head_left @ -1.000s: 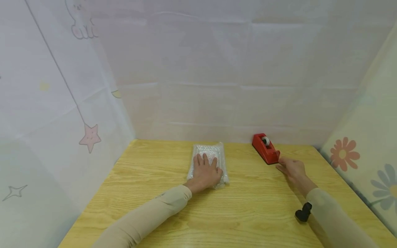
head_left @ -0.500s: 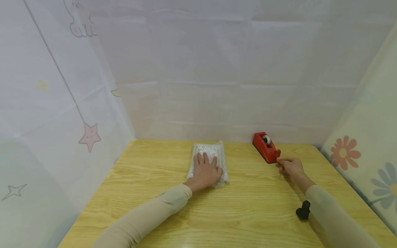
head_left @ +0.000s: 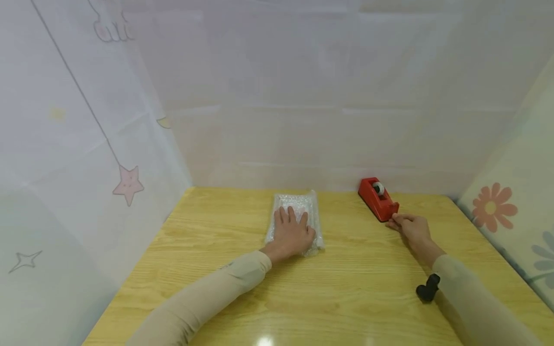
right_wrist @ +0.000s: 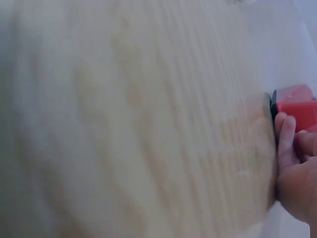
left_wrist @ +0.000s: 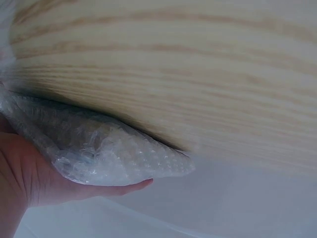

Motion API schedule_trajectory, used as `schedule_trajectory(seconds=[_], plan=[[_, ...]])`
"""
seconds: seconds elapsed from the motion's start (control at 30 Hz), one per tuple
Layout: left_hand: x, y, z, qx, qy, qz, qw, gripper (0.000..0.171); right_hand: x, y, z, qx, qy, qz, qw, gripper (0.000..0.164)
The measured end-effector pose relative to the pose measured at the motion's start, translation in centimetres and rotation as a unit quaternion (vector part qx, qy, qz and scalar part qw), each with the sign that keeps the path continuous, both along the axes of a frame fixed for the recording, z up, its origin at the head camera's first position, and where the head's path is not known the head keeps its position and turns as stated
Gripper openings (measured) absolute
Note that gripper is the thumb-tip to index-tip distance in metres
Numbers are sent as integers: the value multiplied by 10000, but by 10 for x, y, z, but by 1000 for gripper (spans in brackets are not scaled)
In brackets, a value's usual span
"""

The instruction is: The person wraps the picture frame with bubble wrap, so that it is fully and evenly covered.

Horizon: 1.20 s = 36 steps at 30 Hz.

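Note:
A flat package in clear bubble wrap (head_left: 310, 206) lies at the far middle of the table. My left hand (head_left: 293, 236) rests on top of it, fingers spread and fairly straight. In the left wrist view the bubble wrap (left_wrist: 114, 153) bulges beside the palm. To the right stands a red tape dispenser (head_left: 375, 201) with a white-cored tape roll (head_left: 379, 188) in it. At its front end my right hand (head_left: 414, 231) pinches with thumb and forefinger where the tape comes out; the clear tape itself is hard to make out. The right wrist view shows these fingers against the dispenser (right_wrist: 297, 111).
The wood-grain table (head_left: 242, 307) ends at a pale cloth wall (head_left: 277, 144) at the back, with printed cloth on both sides. A small black device (head_left: 428, 288) sticks out from the right sleeve (head_left: 459, 274).
The head view has tilted and shifted slightly. My left hand stays on the package. The right hand stays at the dispenser's front, its fingers shifting a little there.

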State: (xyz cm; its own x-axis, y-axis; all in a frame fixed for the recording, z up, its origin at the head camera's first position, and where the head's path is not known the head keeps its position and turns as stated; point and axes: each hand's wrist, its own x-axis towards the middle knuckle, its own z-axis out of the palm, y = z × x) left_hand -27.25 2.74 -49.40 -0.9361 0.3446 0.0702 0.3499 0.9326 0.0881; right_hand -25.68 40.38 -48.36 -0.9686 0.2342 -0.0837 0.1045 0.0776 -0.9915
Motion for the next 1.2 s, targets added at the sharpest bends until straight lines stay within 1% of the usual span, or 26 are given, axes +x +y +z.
schedule_trajectory(seconds=[0.13,0.2,0.3,0.43,0.53,0.6,0.73,0.87,0.93,1.0,1.07,1.13,1.2], plan=[[2,0,4,-45,35,8,10000,63,1,5,1,-549,84,148,9983,44],[3,0,4,-34,10,3,10000,63,2,6,1,-713,43,197,9973,44],[3,0,5,57,-28,-21,10000,63,2,6,3,-756,9,243,9968,44],[3,-1,8,97,12,-32,9999,63,2,6,2,-810,-28,158,9966,41],[3,-1,8,62,46,-24,10000,63,2,7,0,-702,-15,183,9974,39],[3,-1,7,17,17,-15,10000,63,4,9,-2,-492,-31,271,9984,39],[3,-1,4,0,-147,-45,9999,64,10,12,-7,91,-75,469,9988,40],[5,-3,6,64,-106,-77,9999,64,17,9,-6,771,76,789,9939,41],[5,-4,6,69,-31,-90,9999,64,20,4,0,1276,167,1039,9862,42],[4,-5,5,46,44,-121,9999,64,21,-3,10,1817,255,1290,9745,43],[0,-4,1,78,189,-235,9995,64,21,-12,21,2309,308,1493,9610,44],[-2,-3,-3,114,374,-361,9986,62,19,-21,34,2665,386,1669,9485,44],[-4,-1,-6,192,587,-503,9968,53,15,-30,45,2899,448,1802,9389,42]])
